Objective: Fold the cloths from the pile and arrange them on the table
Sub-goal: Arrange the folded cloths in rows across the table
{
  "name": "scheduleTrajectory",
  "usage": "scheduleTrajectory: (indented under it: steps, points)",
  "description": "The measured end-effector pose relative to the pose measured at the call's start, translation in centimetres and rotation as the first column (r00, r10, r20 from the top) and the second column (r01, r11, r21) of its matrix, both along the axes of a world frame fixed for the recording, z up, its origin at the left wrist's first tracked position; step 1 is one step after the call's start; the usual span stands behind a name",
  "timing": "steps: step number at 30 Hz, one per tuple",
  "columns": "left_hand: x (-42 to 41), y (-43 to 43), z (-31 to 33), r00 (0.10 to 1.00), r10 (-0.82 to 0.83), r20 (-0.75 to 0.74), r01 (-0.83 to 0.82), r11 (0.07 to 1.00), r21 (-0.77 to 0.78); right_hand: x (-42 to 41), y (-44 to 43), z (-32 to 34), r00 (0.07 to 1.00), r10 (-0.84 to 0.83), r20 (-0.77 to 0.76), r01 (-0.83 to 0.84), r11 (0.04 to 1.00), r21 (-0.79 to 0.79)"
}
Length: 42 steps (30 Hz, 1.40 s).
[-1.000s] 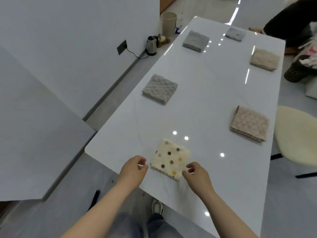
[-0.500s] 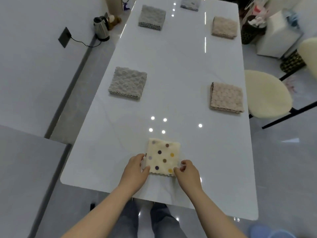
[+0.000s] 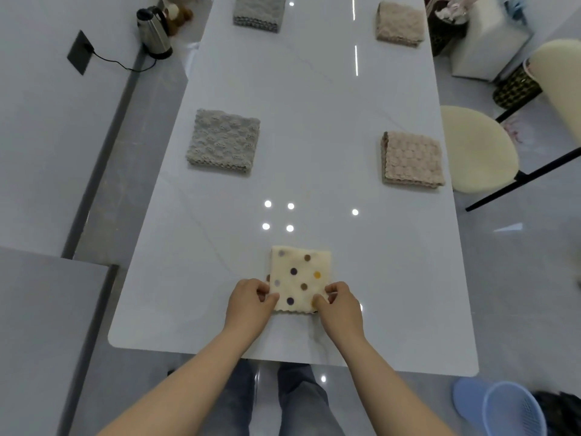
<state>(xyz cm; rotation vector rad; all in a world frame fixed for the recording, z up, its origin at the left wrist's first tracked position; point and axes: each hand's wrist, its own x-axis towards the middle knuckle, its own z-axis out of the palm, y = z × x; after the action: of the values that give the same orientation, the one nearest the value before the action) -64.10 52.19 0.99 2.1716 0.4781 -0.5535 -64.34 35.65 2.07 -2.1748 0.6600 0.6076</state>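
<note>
A folded cream cloth with coloured dots lies flat near the front edge of the white table. My left hand pinches its near left corner and my right hand pinches its near right corner. Two folded grey cloths lie along the left side, one at mid-table and one at the far end. Two folded beige cloths lie along the right side, one at mid-table and one further back. No unfolded pile is in view.
A cream stool stands right of the table. A blue basket sits on the floor at the lower right. A steel kettle with its cord stands on the floor by the left wall. Dark baskets and a white box stand at the far right.
The view swung round so the table runs straight ahead. Both hands closed in from beside the dotted cloth and now pinch its near corners; the cloth lies squarer to the table edge.
</note>
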Motion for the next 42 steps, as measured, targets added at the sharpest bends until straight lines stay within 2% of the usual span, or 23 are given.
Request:
scheduleTrajectory:
  steps: [7,11,21,42]
  points:
    - [0.6,0.3,-0.7,0.986,0.152,-0.068,-0.152,0.988,0.003,0.1,-0.4,-0.5,0.985,-0.172,0.014,0.17,0.981,0.089]
    - [0.6,0.6,-0.7,0.974,0.201,-0.101,-0.204,0.979,-0.022,-0.3,-0.7,-0.6,0.98,-0.199,0.012,0.197,0.975,0.105]
    - [-1.4,-1.1,-0.7,0.975,0.148,-0.166,-0.16,0.985,-0.061,-3.2,-3.0,-1.0,0.971,-0.24,-0.006,0.239,0.967,0.091]
    - [-2.5,-2.3,-1.1,0.976,0.16,-0.146,-0.168,0.985,-0.043,-3.9,-4.0,-0.8,0.974,-0.223,0.031,0.219,0.971,0.093]
